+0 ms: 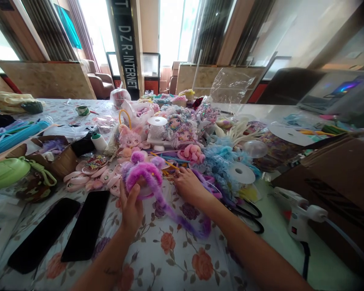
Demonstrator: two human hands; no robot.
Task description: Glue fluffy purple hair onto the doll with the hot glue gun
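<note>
My left hand (pixel 132 208) is closed around a doll head wrapped in pink-purple fuzzy pipe cleaner (pixel 144 171), with two round fuzzy tufts on top. From it a long purple fuzzy strand (pixel 172 214) trails down to the right over the tablecloth. My right hand (pixel 186 184) reaches into the pile, beside a thin yellow-orange stick (pixel 166 160). Its fingers are bent together, and what lies in their tips is hidden. Just right of that hand is a bunch of purple fuzzy trim (pixel 210 184). Pale pink doll face pieces (pixel 109 178) lie left of my left hand.
Two black phones (pixel 86 226) lie at left. Scissors with black handles (pixel 250 214) and a white glue gun (pixel 297 210) are at right, near a cardboard box (pixel 336 182). Blue ruffled trim (pixel 227 157), a white spool (pixel 242 172) and finished fuzzy dolls (pixel 130 137) crowd the middle.
</note>
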